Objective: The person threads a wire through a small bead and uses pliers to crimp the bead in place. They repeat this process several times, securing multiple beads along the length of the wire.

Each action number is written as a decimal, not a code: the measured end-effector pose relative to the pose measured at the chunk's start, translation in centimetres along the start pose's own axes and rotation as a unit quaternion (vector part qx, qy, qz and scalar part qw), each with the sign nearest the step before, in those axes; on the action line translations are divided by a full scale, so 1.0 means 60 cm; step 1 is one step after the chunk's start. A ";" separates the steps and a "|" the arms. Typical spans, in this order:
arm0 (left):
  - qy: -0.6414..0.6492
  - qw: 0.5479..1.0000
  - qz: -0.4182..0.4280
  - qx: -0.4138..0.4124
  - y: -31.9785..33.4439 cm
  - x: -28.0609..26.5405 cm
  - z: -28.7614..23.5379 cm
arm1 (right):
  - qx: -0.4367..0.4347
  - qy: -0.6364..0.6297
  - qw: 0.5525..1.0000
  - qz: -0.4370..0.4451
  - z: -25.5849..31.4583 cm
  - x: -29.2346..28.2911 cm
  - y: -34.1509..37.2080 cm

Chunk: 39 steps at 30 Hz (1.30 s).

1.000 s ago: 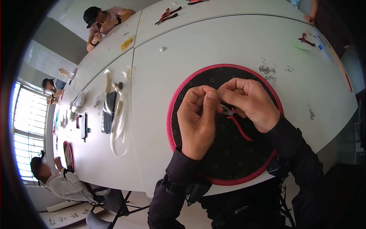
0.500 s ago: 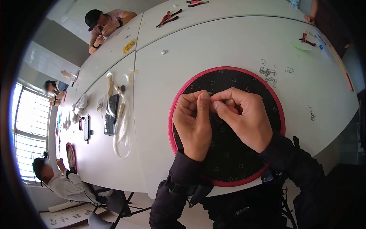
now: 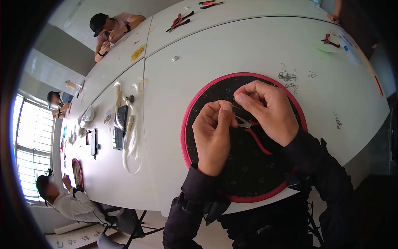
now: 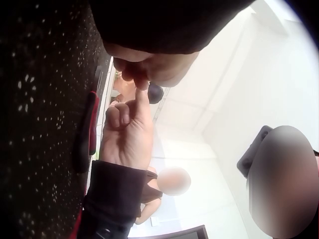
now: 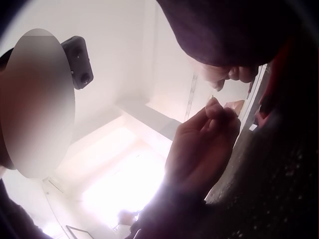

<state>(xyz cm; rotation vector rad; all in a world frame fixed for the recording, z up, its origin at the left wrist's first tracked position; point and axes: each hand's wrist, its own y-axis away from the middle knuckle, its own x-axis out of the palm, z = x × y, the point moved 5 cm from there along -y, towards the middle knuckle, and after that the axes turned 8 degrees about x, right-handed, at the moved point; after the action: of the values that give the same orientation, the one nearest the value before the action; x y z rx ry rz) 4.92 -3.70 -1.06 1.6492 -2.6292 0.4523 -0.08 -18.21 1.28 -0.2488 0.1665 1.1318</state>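
Note:
My left hand (image 3: 214,139) is raised over a round black mat (image 3: 244,178) with a pink-red rim, thumb and index finger pinched together. Up and to its right, my right hand (image 3: 269,112) pinches a fine thin strand (image 3: 233,102), which shows between the two sets of fingertips. The strand's ends are hidden in the fingers. Below the right hand, red-handled pliers (image 3: 258,142) lie on the mat, partly covered by that hand; their metal jaws point toward the left hand's fingertips. In the left wrist view, a red pliers handle (image 4: 93,122) lies beside the hands.
Small dark wire hooks (image 3: 287,76) lie in a pile beyond the mat, with more hooks (image 3: 338,122) to the right. White strand bundles (image 3: 132,145) and a dark phone (image 3: 120,126) are at left. Other pliers (image 3: 179,22) lie farther off. Several people sit around.
My fingertips, close together half a second ago, are now farther apart. The right hand has moved slightly up, uncovering the pliers that it hid then.

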 end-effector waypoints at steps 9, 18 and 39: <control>0.005 0.999 0.044 -0.031 0.007 0.013 -0.008 | 0.031 0.001 0.999 0.029 -0.006 -0.003 -0.006; 0.039 0.999 0.003 0.034 0.003 0.005 -0.008 | 0.115 -0.092 0.981 0.122 -0.023 0.016 0.003; 0.005 0.998 0.040 0.037 0.008 0.012 -0.021 | 0.273 -0.259 0.913 0.159 -0.027 0.008 0.003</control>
<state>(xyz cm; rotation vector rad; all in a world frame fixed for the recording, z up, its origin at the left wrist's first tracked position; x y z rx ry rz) 3.98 -3.80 0.12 1.5598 -2.7122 0.5655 -0.05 -18.18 -0.43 0.5965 0.0453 1.3857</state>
